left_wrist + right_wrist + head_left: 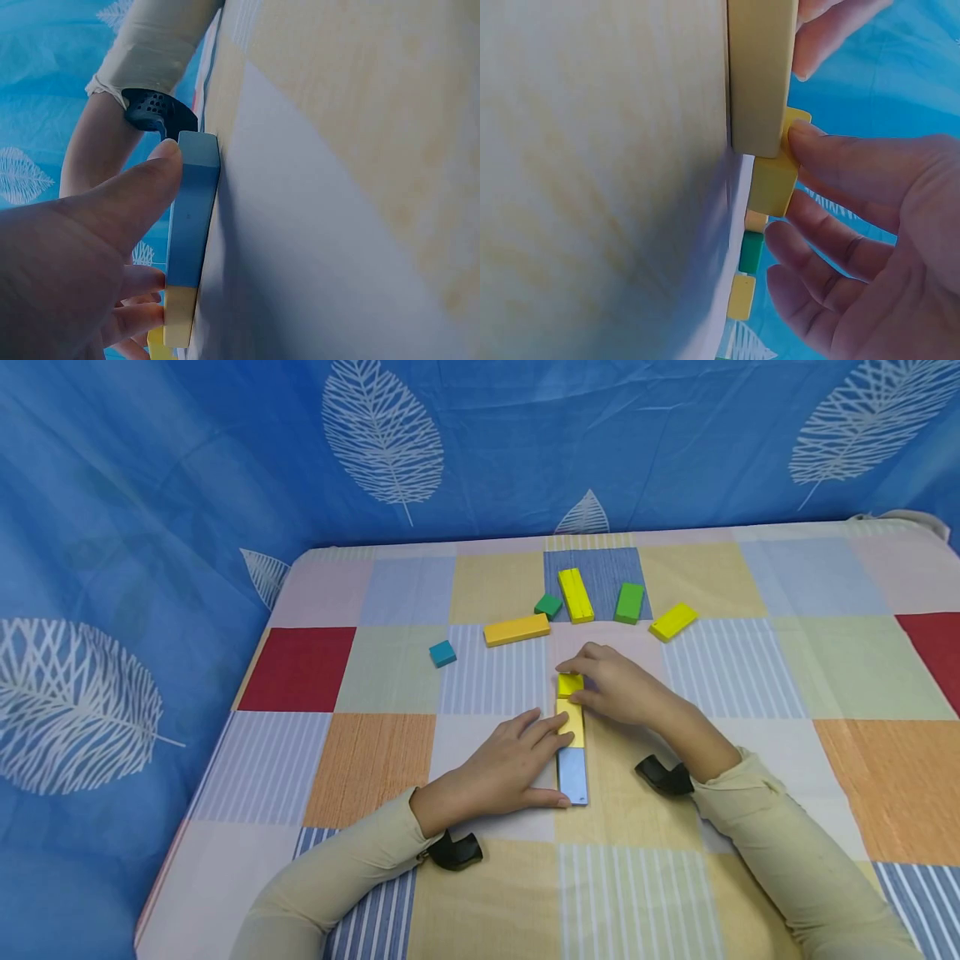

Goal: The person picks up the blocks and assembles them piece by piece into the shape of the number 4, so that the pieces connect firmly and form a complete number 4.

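Note:
A blue block, a pale yellow block and a short bright yellow block lie end to end in a line running away from me. My left hand is at the left of the line, its fingers extended. Its fingertips touch the pale yellow block, and its thumb rests at the near end of the blue block. At the far end, my right hand pinches the short bright yellow block between thumb and fingers.
Beyond the line lie a teal block, an orange-yellow block, a small green block, a long yellow block, a larger green block and another yellow block. A patchwork cloth covers the table.

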A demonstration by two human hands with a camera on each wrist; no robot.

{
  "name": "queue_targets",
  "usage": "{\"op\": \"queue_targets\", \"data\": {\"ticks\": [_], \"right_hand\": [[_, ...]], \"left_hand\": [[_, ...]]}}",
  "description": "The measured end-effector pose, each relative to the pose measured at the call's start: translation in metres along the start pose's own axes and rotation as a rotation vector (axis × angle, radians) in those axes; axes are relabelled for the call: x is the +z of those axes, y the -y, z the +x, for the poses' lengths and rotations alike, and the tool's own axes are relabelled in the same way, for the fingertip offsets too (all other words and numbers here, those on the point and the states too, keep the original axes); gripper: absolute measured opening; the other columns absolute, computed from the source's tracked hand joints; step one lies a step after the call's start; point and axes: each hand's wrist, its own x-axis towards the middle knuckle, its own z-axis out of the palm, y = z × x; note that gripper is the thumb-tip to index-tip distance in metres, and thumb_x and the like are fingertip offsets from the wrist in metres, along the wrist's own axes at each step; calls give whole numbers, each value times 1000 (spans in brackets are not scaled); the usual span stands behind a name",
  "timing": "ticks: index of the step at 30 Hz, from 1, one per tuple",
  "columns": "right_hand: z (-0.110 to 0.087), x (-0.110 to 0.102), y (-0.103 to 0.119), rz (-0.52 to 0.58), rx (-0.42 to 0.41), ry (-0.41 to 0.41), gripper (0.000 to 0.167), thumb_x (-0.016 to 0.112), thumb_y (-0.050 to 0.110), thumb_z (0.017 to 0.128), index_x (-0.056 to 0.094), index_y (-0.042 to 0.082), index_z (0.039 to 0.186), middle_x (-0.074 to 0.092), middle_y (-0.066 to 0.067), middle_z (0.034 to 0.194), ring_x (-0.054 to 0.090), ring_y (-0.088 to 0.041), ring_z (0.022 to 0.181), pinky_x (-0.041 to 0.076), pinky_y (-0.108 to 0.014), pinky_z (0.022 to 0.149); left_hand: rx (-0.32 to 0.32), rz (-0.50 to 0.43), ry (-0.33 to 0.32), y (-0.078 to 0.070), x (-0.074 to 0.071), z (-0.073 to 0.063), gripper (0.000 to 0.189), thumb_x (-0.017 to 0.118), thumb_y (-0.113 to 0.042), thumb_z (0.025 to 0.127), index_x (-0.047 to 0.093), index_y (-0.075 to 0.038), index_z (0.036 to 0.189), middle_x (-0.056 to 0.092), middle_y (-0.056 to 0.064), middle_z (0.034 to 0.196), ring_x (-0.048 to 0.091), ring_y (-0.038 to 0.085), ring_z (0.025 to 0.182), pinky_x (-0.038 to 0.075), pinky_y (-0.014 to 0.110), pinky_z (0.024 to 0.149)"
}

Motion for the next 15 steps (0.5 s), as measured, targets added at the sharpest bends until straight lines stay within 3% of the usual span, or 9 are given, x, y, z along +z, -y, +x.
{"op": "queue_targets", "data": {"ticks": [15], "right_hand": [[0,0,-1,42,-11,37,35,64,6,83,59,-2,117,55,-14,104,51,-21,88,46,-37,80]], "left_hand": [[-5,-17,7,-1,-2,1,74,51,-61,82,38,-14,138,29,7,148,27,33,135,32,46,104]]}}
